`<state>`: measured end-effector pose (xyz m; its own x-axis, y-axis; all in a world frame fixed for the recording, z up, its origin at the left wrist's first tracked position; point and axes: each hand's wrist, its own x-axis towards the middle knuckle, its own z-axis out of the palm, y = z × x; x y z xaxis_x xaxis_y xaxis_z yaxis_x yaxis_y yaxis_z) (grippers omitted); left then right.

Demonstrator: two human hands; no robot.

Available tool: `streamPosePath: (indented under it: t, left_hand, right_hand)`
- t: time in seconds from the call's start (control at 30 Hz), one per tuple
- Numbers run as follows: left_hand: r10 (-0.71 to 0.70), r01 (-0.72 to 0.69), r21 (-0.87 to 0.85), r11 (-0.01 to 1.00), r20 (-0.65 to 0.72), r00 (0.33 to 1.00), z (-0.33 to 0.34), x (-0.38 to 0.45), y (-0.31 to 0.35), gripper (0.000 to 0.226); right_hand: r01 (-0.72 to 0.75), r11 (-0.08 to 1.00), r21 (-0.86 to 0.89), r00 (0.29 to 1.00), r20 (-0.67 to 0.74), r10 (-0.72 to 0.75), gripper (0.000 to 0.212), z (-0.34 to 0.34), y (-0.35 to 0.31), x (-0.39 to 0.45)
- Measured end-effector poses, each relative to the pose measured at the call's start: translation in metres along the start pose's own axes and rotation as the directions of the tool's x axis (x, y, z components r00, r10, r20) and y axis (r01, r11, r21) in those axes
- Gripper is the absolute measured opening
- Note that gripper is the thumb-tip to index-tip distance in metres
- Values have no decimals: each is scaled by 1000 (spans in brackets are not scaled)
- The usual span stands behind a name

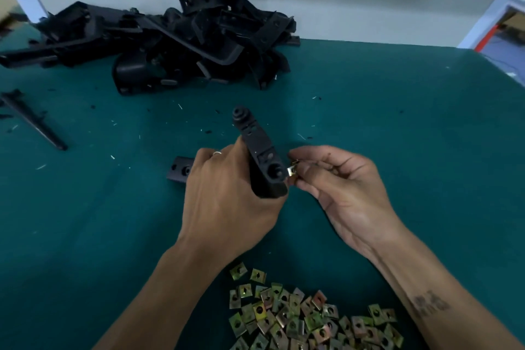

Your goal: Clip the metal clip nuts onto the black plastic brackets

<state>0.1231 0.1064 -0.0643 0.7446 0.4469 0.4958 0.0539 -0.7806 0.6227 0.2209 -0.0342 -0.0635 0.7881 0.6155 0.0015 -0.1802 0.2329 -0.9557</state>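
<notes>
Well, the green counter [397, 128] carries a big heap of black brackets [176, 40] at the far side and a pile of clip nuts [306, 318] at the near edge. Between them, the left hand [227, 202] grips one black bracket [261, 156], while the right hand [341, 187] pinches a clip nut [292, 170] against its right edge.

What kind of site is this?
Likely a factory assembly bench: a green mat, a heap of black brackets at the back, a pile of clip nuts in front.
</notes>
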Motion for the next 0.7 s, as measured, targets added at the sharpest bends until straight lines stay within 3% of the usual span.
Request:
streamPosePath:
  t: [0.23,0.43,0.7]
  left_hand:
    - [48,-55,37,998,154,987,-2,1,0,7]
    - [57,-52,-42,998,116,992,-4,0,-4,17]
    - [71,-70,-15,997,128,989,-5,-2,-3,10]
  right_hand:
    - [44,999,-5,998,36,-43,16,0,5,0]
    - [48,999,1,974,221,-47,28,-4,3,-3]
    - [184,949,-258,965,231,-124,26,2,2,-8]
